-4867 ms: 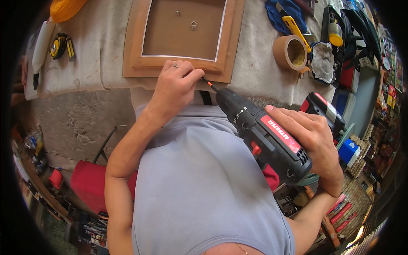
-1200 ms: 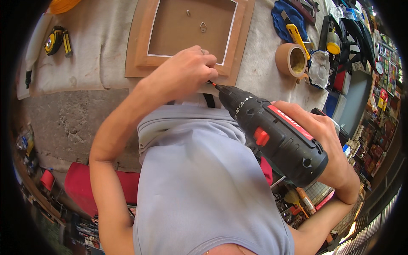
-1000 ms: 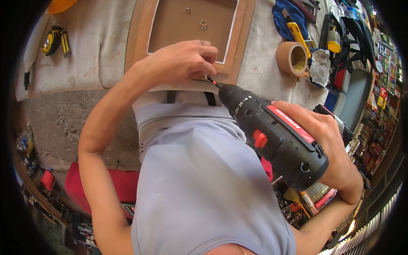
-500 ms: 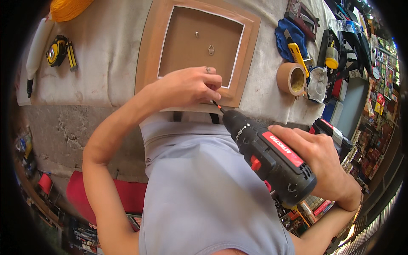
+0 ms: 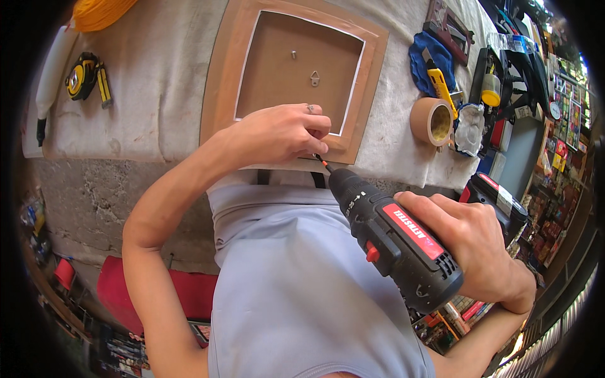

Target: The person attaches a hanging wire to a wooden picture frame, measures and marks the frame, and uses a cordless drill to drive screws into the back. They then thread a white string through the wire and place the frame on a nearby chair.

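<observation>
My right hand (image 5: 463,236) grips a black cordless drill (image 5: 391,239) with a red label and a red switch. Its bit (image 5: 324,162) points up and left, reaching the fingertips of my left hand (image 5: 293,132). Those left fingers are pinched at the bit's tip, over the near edge of a picture frame (image 5: 217,94); what they hold is too small to make out. The frame's wide border is brown around a recessed brown backing board (image 5: 271,75). On the board lie a small triangular-ring hanger (image 5: 315,79) and a small metal piece (image 5: 293,55).
A cloth-covered table (image 5: 170,75) bears the frame. To the left are a tape measure (image 5: 82,75), a white tube (image 5: 55,79) and an orange-yellow roll (image 5: 101,14). On the right: a brown tape roll (image 5: 432,121), a yellow utility knife (image 5: 441,88), a blue cloth (image 5: 428,57) and a staple gun (image 5: 449,28).
The drill's rear end has shifted slightly left and down with my right hand. My left fingers stay pinched by the bit's tip.
</observation>
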